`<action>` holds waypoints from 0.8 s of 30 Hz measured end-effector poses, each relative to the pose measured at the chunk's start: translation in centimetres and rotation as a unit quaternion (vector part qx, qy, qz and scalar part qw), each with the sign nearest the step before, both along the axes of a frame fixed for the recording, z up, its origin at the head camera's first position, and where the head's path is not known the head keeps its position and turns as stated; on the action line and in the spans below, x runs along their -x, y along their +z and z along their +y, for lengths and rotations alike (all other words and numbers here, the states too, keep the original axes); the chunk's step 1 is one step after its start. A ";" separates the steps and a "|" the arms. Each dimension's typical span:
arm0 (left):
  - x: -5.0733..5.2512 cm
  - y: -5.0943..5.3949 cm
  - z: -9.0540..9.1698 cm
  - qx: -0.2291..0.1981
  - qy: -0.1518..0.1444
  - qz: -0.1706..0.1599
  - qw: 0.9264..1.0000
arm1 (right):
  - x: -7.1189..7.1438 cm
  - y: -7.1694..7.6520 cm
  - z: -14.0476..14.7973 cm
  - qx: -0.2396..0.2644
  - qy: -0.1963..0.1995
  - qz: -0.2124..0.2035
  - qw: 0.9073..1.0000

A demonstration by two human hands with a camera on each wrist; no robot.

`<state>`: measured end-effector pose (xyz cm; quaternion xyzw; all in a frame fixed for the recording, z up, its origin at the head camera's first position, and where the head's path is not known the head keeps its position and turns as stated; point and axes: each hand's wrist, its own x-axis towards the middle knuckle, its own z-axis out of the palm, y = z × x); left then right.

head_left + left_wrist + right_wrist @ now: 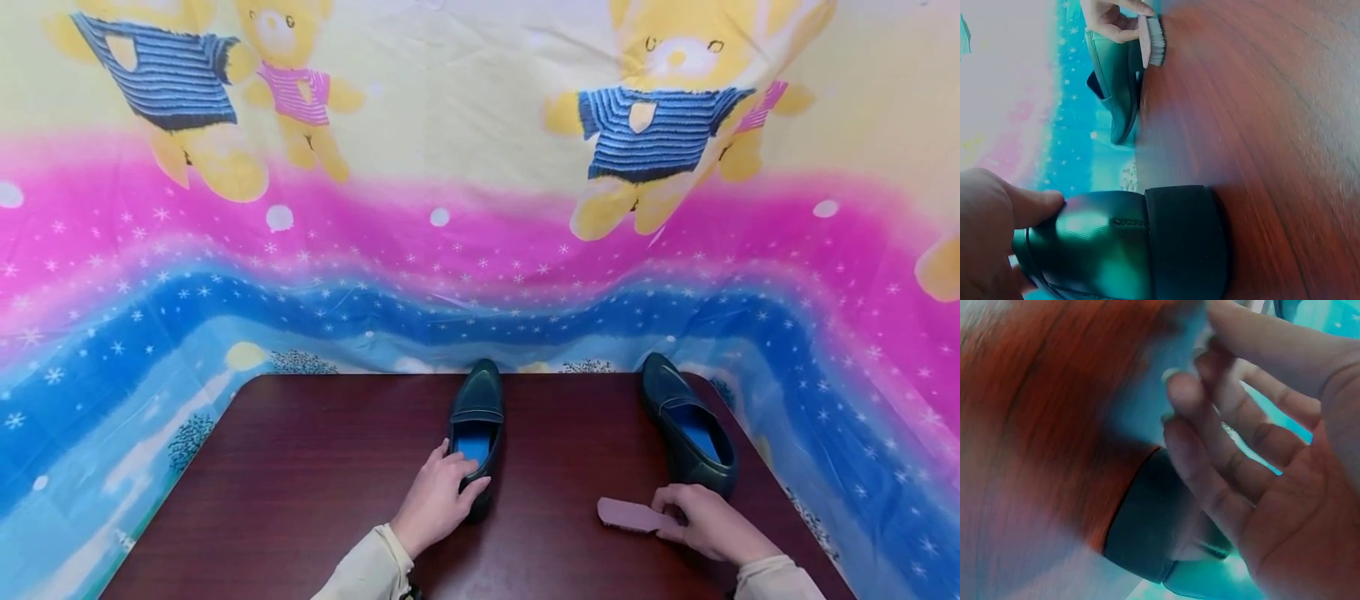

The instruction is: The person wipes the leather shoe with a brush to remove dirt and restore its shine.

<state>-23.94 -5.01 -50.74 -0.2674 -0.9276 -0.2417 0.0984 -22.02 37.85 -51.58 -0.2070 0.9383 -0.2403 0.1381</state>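
Observation:
A dark green loafer (477, 392) with a blue insole stands at mid-table, toe pointing away. My left hand (433, 504) grips it around the heel opening; in the left wrist view the thumb (1038, 206) lies on the collar above the heel. The other loafer (667, 387) stands on the right, slightly angled. Just in front of its heel, my right hand (708, 523) holds a pink brush (627, 514) by one end. Its pale bristles (1157, 40) show in the left wrist view. In the right wrist view the brush is blurred, with the loafer's heel (1138, 519) below the fingers.
The dark reddish-brown wooden table (322, 475) has rounded far corners. A fabric sheet (450, 250) printed with teddy bears and snowflakes hangs behind it and along both sides. Both loafers' toes reach the table's far edge, close to the sheet.

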 end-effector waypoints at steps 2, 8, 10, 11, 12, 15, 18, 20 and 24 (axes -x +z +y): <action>0.3 -0.3 -0.5 -0.013 -0.016 0.018 1.000 | 0.0 0.1 -0.1 0.018 0.007 -0.001 1.000; 2.3 -0.7 -3.8 -0.025 -0.104 0.002 0.994 | 0.0 0.3 -0.7 0.042 -0.007 0.000 0.999; 2.7 -0.3 -5.0 -0.023 -0.112 -0.038 0.993 | -0.1 0.4 -0.9 0.040 -0.021 0.004 0.999; 2.8 -0.2 -5.4 -0.022 -0.104 -0.051 0.993 | -0.1 0.4 -1.1 0.036 -0.028 0.007 0.999; 2.9 -0.2 -5.7 -0.025 -0.094 -0.060 0.993 | -0.1 0.5 -1.2 0.032 -0.033 0.011 0.999; 2.5 -0.4 -5.5 -0.036 -0.034 -0.076 0.996 | -0.2 0.5 -1.5 0.017 -0.039 0.027 0.999; 1.8 -1.0 -4.4 -0.052 0.040 -0.074 0.995 | -0.1 0.5 -1.8 0.009 -0.042 0.035 0.998; 1.3 -1.4 -3.7 -0.064 0.085 -0.067 0.992 | -0.1 0.5 -1.9 0.007 -0.048 0.040 0.998; 1.1 -1.8 -2.8 -0.069 0.125 -0.032 0.989 | -0.1 0.8 -2.3 0.009 -0.068 0.058 0.996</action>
